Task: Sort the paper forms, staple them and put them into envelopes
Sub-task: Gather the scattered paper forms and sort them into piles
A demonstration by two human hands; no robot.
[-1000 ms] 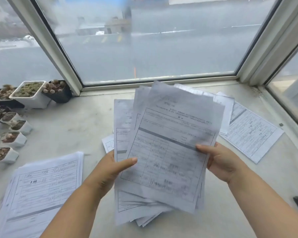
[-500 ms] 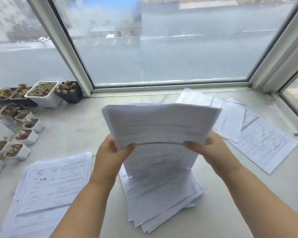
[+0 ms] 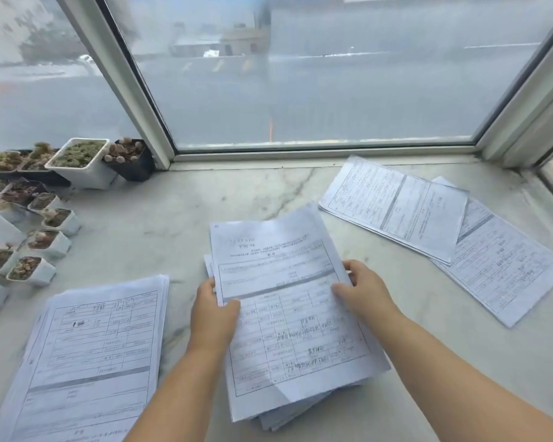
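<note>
A thick stack of printed paper forms [image 3: 288, 314] lies in the middle of the marble sill, slightly fanned at its near end. My left hand [image 3: 213, 314] grips the stack's left edge, thumb on the top sheet. My right hand [image 3: 363, 291] holds the right edge, thumb on top and fingers curled round the side. A second pile of forms [image 3: 90, 355] lies at the near left. Further forms [image 3: 396, 208] lie spread at the far right, over another sheet [image 3: 505, 269].
Small white and black pots of succulents [image 3: 77, 161] crowd the left side of the marble sill [image 3: 205, 199]. Window frames and glass close off the back and the right. No stapler or envelope is in view.
The stack was held up in the air, then bent over towards me; now it lies flat on the sill with both hands still on its edges. The camera has tilted down.
</note>
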